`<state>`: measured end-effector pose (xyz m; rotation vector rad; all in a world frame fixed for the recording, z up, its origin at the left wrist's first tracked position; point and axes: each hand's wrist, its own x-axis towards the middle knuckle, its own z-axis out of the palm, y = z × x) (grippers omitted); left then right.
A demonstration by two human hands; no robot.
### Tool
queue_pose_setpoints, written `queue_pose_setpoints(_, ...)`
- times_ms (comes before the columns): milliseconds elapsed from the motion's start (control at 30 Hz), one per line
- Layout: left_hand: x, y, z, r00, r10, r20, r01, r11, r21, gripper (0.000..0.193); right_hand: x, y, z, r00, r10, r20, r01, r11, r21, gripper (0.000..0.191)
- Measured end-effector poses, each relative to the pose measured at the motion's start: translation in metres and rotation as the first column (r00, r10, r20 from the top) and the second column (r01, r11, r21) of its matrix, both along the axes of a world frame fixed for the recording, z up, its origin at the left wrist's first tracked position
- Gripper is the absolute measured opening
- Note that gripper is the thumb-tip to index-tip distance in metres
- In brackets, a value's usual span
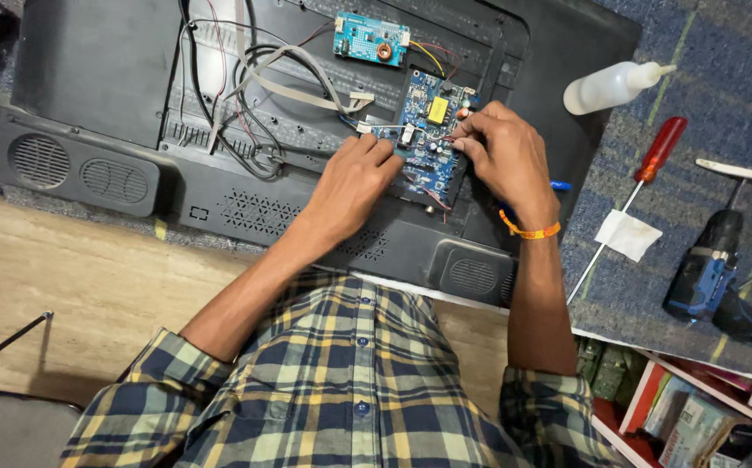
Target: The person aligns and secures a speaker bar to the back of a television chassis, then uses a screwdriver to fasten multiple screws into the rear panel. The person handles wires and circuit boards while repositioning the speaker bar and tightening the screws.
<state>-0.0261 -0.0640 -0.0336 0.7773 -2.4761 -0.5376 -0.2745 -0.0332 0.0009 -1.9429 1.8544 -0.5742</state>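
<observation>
Fingers of both hands pinch the blue rectangular circuit board (428, 139) lying on the black plastic back panel (307, 199) of a flat screen: left hand (354, 186) curled at its near-left edge, right hand (502, 156) gripping its right side.

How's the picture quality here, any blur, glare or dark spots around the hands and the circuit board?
Head view: sharp around the left hand, right hand and blue circuit board, with even light and no strong glare. The black panel looks dark and low in detail, and the edges bend slightly from the wide lens.
</observation>
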Motion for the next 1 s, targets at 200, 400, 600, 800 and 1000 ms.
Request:
queue_pose_setpoints(200, 0.001, -0.004, -0.003, 0.998, 0.023, -0.06, -0.021, 0.999, 0.03, 0.014, 0.002, -0.002, -0.003, 0.998, -0.034, -0.045, 0.033, 0.999, -0.017, 0.01)
queue_pose_setpoints(400, 0.004, -0.009, -0.005, 0.997, 0.034, -0.069, -0.032, 0.999, 0.035, 0.013, 0.003, -0.007, -0.011, 0.986, -0.106, 0.131, 0.102, 0.994, 0.036, 0.012)
queue_pose_setpoints(600, 0.006, -0.012, -0.005, 0.995, 0.038, -0.088, -0.037, 0.999, 0.013, 0.015, 0.005, -0.015, -0.002, 0.996, -0.086, -0.03, 0.089, 0.993, 0.083, 0.014)
queue_pose_setpoints(800, 0.003, -0.015, -0.007, 0.995, 0.045, -0.092, -0.039, 0.997, 0.073, 0.011, 0.015, -0.024, 0.001, 0.963, -0.046, -0.264, 0.053, 0.998, 0.019, 0.01)
queue_pose_setpoints(1000, 0.004, -0.017, -0.008, 0.991, 0.064, -0.121, -0.056, 0.996, 0.072, 0.014, 0.025, -0.037, -0.004, 0.936, -0.065, -0.345, 0.07, 0.998, 0.002, 0.009)
